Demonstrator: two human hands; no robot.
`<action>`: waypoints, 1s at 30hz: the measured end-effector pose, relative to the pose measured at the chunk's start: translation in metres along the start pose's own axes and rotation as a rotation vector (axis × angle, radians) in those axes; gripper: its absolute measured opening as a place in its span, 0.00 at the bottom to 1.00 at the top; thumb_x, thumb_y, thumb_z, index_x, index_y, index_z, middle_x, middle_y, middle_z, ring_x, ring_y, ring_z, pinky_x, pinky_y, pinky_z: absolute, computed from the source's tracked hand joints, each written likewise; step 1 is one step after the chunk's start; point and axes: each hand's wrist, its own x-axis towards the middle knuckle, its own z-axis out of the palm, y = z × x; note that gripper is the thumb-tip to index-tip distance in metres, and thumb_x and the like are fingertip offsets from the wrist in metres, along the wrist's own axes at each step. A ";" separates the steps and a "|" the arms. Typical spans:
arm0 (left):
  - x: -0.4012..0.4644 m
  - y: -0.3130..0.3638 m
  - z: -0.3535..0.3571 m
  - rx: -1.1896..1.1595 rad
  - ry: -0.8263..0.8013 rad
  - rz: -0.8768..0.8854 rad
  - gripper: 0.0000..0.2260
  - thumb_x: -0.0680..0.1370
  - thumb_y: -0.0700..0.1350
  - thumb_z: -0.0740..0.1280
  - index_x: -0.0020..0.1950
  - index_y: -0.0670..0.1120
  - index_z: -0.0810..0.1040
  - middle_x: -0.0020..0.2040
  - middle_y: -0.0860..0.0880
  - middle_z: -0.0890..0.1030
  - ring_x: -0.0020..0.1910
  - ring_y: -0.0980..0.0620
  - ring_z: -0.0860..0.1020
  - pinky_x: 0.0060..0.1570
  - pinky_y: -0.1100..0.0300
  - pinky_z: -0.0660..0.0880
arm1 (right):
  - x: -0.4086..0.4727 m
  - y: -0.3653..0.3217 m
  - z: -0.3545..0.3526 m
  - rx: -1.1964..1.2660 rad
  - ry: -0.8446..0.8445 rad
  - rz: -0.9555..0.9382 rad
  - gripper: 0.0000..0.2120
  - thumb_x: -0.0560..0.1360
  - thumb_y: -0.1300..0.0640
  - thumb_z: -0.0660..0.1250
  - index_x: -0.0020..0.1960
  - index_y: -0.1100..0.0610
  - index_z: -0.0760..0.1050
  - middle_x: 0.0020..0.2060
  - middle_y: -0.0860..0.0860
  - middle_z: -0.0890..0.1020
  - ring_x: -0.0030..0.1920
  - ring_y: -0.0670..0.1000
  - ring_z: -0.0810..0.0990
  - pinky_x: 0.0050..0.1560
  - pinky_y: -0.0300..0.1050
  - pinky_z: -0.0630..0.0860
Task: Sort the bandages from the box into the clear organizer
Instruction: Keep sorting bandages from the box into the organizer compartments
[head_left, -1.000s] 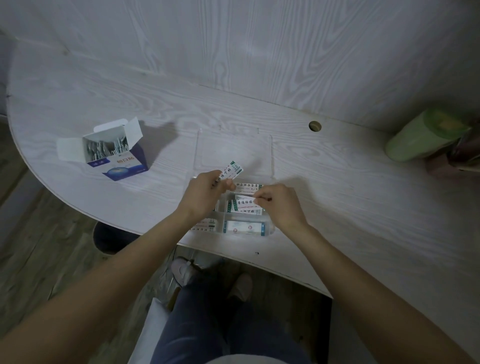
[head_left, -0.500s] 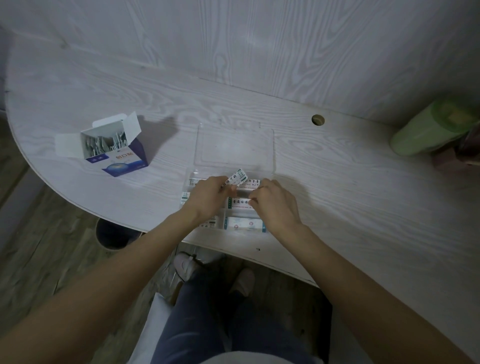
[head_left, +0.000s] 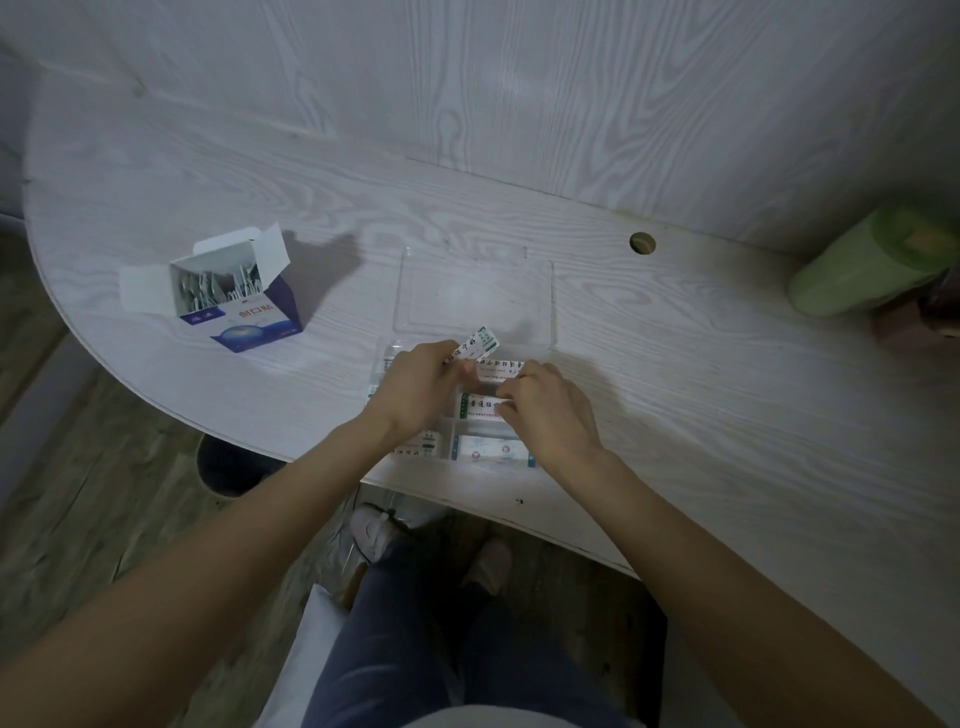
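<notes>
The clear organizer (head_left: 475, 291) lies at the table's near edge with its lid folded open toward the wall. Its compartments hold wrapped bandages (head_left: 493, 448). My left hand (head_left: 421, 387) pinches one white bandage (head_left: 475, 345) above the left compartments. My right hand (head_left: 548, 410) is down in the middle right compartment, fingers curled on a bandage (head_left: 480, 405) lying there. The open blue-and-white bandage box (head_left: 234, 296) stands to the left with several bandages upright inside.
A green cylinder (head_left: 872, 260) lies at the far right beside a dark object. A round cable hole (head_left: 642, 242) sits near the wall. The table's curved edge runs just below the organizer, with my legs and a stool under it.
Both hands have drawn closer together over the organizer. My right hand has settled lower into the middle compartment; the bandage in my left hand stays raised.
</notes>
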 end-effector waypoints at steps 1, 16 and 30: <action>0.000 0.000 0.000 0.004 -0.006 -0.003 0.10 0.82 0.45 0.58 0.43 0.45 0.73 0.41 0.44 0.78 0.39 0.47 0.74 0.34 0.61 0.66 | 0.001 -0.001 0.001 -0.005 -0.003 -0.006 0.13 0.80 0.55 0.60 0.60 0.54 0.78 0.56 0.52 0.76 0.58 0.53 0.72 0.51 0.46 0.70; 0.005 -0.009 -0.002 0.003 -0.038 -0.004 0.12 0.82 0.46 0.58 0.48 0.41 0.78 0.45 0.45 0.82 0.44 0.48 0.80 0.46 0.56 0.74 | 0.002 0.003 -0.008 0.268 0.110 0.010 0.13 0.76 0.53 0.67 0.60 0.54 0.77 0.51 0.50 0.78 0.53 0.50 0.75 0.49 0.41 0.72; -0.006 -0.002 -0.034 -0.331 -0.071 0.058 0.12 0.80 0.45 0.62 0.43 0.41 0.81 0.33 0.48 0.81 0.32 0.54 0.74 0.36 0.59 0.69 | 0.013 -0.011 -0.042 1.293 0.130 0.052 0.13 0.69 0.68 0.73 0.49 0.53 0.81 0.40 0.51 0.84 0.40 0.44 0.83 0.41 0.36 0.78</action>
